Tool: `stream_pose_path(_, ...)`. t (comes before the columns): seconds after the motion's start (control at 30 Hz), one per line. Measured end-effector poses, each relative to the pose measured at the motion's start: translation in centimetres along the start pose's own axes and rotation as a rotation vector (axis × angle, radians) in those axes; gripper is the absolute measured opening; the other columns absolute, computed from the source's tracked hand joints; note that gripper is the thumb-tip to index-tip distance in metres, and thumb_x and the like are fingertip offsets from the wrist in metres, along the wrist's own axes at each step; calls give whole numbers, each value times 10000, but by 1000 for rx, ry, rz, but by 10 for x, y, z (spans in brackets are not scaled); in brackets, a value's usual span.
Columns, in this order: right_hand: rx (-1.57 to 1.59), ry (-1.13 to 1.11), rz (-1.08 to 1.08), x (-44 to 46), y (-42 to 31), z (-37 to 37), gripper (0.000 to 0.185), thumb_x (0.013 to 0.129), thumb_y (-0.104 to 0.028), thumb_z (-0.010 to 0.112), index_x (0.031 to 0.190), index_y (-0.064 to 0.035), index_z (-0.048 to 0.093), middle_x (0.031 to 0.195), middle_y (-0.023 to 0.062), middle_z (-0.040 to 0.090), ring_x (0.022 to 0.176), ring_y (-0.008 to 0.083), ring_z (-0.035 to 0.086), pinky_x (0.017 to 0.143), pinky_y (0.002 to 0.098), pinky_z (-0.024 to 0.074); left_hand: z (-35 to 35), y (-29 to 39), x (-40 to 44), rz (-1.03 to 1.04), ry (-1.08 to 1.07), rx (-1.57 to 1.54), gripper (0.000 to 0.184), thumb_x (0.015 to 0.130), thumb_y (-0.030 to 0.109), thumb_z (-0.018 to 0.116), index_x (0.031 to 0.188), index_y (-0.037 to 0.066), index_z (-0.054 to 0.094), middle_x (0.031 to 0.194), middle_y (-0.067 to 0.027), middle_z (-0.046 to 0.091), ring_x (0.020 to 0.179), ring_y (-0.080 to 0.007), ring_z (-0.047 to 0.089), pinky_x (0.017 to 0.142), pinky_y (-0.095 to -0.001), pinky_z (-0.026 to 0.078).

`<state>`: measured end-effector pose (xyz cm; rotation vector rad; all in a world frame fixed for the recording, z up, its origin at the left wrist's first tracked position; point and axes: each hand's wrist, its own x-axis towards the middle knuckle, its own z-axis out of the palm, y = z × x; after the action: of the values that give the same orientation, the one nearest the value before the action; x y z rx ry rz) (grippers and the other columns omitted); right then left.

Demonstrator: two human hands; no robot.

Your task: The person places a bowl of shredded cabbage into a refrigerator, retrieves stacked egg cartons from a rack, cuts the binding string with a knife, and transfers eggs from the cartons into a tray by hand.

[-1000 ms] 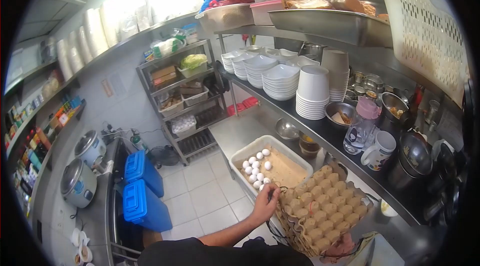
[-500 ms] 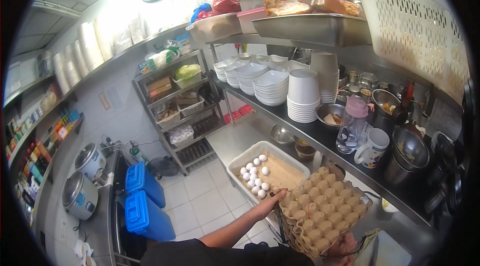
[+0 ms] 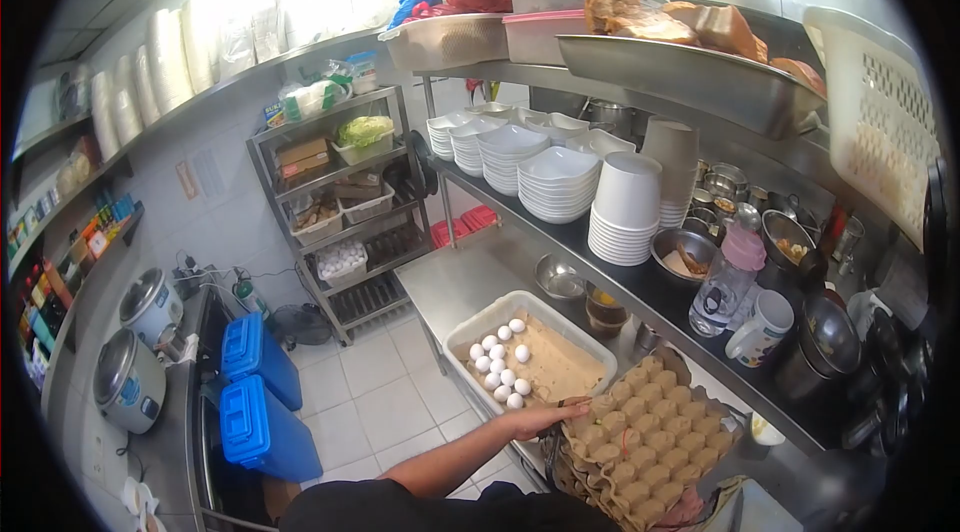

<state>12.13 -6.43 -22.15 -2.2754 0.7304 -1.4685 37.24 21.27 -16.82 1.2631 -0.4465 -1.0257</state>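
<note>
A stack of brown cardboard egg trays is tilted in front of me, its upper cups holding no eggs. My left hand grips the stack's left edge, fingers closed on the rim. At the near edge, my right hand holds the stack from below, with most of its fingers hidden. Just beyond, a white plastic tub stands on the steel counter. Loose white eggs lie in its left part, on a light brown cardboard-like liner.
Above the counter runs a shelf with stacked white bowls, white cups, a pink-lidded bottle and a mug. A cutting board sits at the lower right. Blue bins stand left, and a steel rack behind.
The view has shifted slightly, and the surroundings sit differently in the frame. Both hands still hold the egg trays, which have hardly moved relative to the tub.
</note>
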Motion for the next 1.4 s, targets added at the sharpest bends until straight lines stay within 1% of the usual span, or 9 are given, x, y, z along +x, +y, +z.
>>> stream_pose_path(0.33,95,-177,226,-13,17,-14,305,1033,-344,595,1149,-64,625,907,59,670,699,223,634,608,372,494,-5,-4,-2,52,43,428,828,1089,636,431,1638,19,362,1733,-136,297,1600,-252,252,1308,-359,181)
stream_pose_path(0.57,959,-194,1186,-44,-3,11,369,1041,-398,593,1214,-74,633,987,44,707,754,197,671,636,346,525,7,-6,-6,-103,204,362,936,1065,687,438,1670,-2,248,1714,-182,306,1598,-282,248,1301,-381,184)
stream_pose_path(0.67,1280,-75,1455,-65,-1,16,398,1044,-421,592,1242,-78,636,1022,37,722,778,186,687,647,335,538,12,-14,-3,-114,198,159,861,1068,616,509,1625,-18,338,1637,-161,426,1494,-272,410,1251,-390,295)
stream_pose_path(0.7,1336,-57,1487,-69,3,15,408,1046,-429,592,1251,-80,637,1033,35,727,786,183,692,651,332,542,10,-21,-1,-106,232,128,812,1068,586,538,1594,-17,399,1591,-142,492,1435,-262,491,1228,-394,347)
stream_pose_path(0.83,1259,-271,1516,-79,45,5,446,1050,-460,590,1288,-86,642,1079,26,748,818,168,713,667,317,560,35,-26,-6,-174,224,221,916,1066,644,488,1645,-38,289,1658,-190,388,1526,-287,359,1265,-385,257)
stream_pose_path(0.9,984,-621,1384,-87,93,-20,639,1007,-649,538,1412,-157,584,1274,40,712,1045,225,709,835,412,593,52,-28,-8,-250,235,285,920,1067,649,479,1642,-44,288,1656,-195,388,1528,-288,354,1265,-384,253)
stream_pose_path(1.0,880,-724,1613,-71,140,-27,808,950,-820,444,1426,-182,583,1303,90,701,1133,298,682,884,531,584,84,-44,-5,-181,196,292,887,1089,640,426,1666,-8,239,1667,-209,363,1547,-304,322,1271,-389,241)
stream_pose_path(1.23,811,-843,1596,-43,134,-44,798,987,-786,408,1489,-178,531,1414,88,641,1209,341,654,897,570,593,119,-21,-7,-115,179,356,831,1104,591,415,1681,27,217,1672,-224,354,1552,-313,318,1271,-393,240)
stream_pose_path(1.4,944,-811,1527,-65,86,-53,563,1041,-538,588,1478,-192,512,1372,58,654,1144,292,694,839,504,618,76,-29,8,-98,182,274,783,1106,546,430,1670,26,274,1676,-196,364,1554,-282,321,1267,-381,243)
